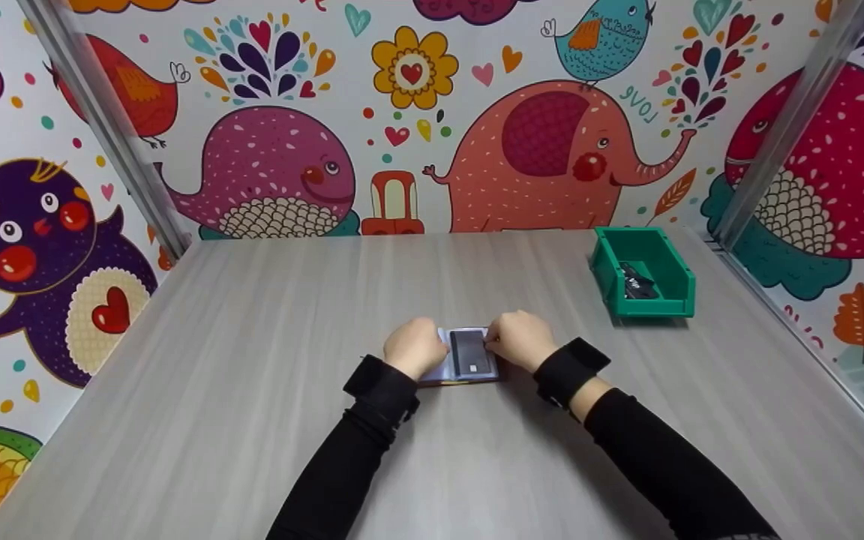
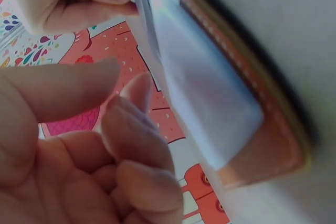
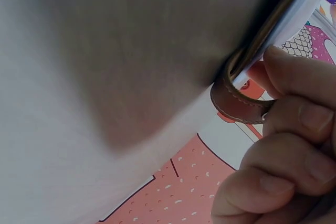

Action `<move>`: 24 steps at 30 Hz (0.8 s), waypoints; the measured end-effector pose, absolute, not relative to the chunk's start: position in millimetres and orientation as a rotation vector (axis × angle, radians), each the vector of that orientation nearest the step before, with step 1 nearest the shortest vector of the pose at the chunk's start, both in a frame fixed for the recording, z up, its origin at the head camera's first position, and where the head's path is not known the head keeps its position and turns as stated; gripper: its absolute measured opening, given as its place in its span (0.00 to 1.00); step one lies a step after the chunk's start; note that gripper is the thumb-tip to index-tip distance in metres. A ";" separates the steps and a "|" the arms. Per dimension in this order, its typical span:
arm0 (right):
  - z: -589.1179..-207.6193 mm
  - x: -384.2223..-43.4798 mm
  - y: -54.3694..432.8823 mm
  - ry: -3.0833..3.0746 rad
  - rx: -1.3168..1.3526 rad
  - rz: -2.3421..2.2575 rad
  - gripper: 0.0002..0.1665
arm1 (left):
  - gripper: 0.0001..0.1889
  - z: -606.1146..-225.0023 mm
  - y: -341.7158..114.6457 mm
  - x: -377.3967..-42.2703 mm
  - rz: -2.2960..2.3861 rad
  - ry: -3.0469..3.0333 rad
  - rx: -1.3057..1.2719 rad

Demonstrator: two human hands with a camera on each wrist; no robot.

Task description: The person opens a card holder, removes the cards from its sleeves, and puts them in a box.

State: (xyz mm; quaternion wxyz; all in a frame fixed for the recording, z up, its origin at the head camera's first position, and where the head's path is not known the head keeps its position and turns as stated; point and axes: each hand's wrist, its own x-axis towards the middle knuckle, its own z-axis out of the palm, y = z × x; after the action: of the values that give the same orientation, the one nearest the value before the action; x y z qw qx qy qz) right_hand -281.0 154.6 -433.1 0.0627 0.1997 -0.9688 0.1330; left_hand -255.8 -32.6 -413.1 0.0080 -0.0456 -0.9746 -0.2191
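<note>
A brown stitched card holder [image 2: 283, 156] lies spread on the table with clear plastic sleeves [image 2: 205, 87] inside. A dark card [image 1: 471, 354] with a small chip shows in its right half. My right hand [image 1: 523, 340] pinches the sleeves' right edge between thumb and forefinger, beside the card. Near these fingers curves the holder's leather strap [image 3: 236, 111] with a snap. At the holder's left half is my left hand [image 1: 415, 347]. Its fingers are loosely bent and hold nothing, with a gap between thumb and forefinger in the left wrist view.
A green bin [image 1: 653, 308] with some black packaged items [image 1: 636, 283] inside stands at the back right of the wood-grain table [image 1: 267, 322]. Patterned wall panels [image 1: 402, 150] and metal posts [image 1: 106, 127] enclose the back and sides.
</note>
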 end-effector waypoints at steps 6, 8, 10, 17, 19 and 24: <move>-432.8 -280.2 154.1 -2.940 0.589 0.403 0.03 | 0.08 -416.3 -24.1 -256.6 -0.624 -3.060 -0.172; -433.0 -280.0 153.8 -2.938 0.587 0.403 0.03 | 0.07 -418.2 -22.4 -256.9 -0.605 -3.059 -0.188; -433.2 -279.7 153.6 -2.933 0.587 0.403 0.03 | 0.07 -419.8 -20.8 -257.0 -0.591 -3.058 -0.208; -433.3 -279.3 153.4 -2.933 0.593 0.393 0.03 | 0.06 -422.8 -17.9 -257.7 -0.584 -3.089 -0.201; -433.2 -279.2 153.4 -2.933 0.590 0.394 0.02 | 0.07 -423.6 -17.5 -258.0 -0.596 -3.095 -0.193; -432.9 -278.9 153.6 -2.930 0.589 0.395 0.02 | 0.09 -426.4 -17.7 -260.1 -0.608 -3.107 -0.180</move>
State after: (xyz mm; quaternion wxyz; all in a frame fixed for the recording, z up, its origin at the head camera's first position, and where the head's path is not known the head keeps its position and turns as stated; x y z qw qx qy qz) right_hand -278.9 153.6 -432.9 0.0633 0.1950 -0.9700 0.1307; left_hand -260.1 -17.7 -426.4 -0.0146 -0.0569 -0.9797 -0.1917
